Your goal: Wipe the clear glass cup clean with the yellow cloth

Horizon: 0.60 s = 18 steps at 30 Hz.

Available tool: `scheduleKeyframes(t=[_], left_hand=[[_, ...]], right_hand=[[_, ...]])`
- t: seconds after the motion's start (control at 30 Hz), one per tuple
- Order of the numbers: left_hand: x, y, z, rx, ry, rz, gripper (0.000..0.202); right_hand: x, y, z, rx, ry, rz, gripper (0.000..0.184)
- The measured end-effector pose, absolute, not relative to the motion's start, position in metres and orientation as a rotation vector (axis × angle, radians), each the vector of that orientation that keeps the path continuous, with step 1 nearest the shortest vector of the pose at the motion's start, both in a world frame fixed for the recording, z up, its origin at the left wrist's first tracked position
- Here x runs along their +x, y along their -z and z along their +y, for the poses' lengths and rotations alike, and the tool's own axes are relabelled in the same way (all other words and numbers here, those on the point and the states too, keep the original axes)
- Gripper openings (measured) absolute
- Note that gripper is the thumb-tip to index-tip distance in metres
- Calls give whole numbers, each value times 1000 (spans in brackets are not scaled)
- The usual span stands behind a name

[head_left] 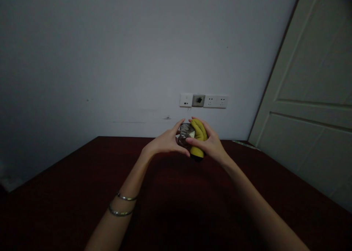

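Observation:
Both my hands meet over the table, holding two things side by side. My left hand (169, 141) curves its thumb and fingers around a dark, shiny, faceted object (183, 133) that looks like glass or clear plastic wrap. A soft yellow bundle (198, 128) with a black lower end is gripped in my right hand (211, 142), and the right thumb reaches across its front to the shiny object. The two things touch. Their exact kinds cannot be made out, and the fingers hide their far sides.
A dark red table (176, 192) stretches beneath my arms to a pale wall (137, 60). Wall sockets (216, 101) sit just above the hands. At the right stands a white panelled door (310, 97). A thin flat item (246, 145) lies at the table's back right edge.

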State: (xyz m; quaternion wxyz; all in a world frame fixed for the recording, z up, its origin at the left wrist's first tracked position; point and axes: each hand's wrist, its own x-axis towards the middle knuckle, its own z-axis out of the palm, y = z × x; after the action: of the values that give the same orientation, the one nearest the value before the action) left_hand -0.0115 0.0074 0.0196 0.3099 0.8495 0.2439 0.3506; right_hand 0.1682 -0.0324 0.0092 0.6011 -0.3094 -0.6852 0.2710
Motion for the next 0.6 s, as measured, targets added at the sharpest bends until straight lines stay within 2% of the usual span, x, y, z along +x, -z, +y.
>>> scheduleKeyframes(t=[0.17,0.27,0.4,0.6], left_hand=[[-9,-17,8,2279,-995,595,99],[-8,-17,8,2274,-1026,608,87],[-7,-18,4,2303,-1090,596,82],[-6,-20,-4,2382,-1122,623,74]], right_hand=[[168,-9,-35,-711,-604,-1668,69],[166,-8,-36,-710,-496,-1710,57],[159,-5,-37,-652,-286,-1656,39],[157,-8,-49,-499,66,-1800,26]])
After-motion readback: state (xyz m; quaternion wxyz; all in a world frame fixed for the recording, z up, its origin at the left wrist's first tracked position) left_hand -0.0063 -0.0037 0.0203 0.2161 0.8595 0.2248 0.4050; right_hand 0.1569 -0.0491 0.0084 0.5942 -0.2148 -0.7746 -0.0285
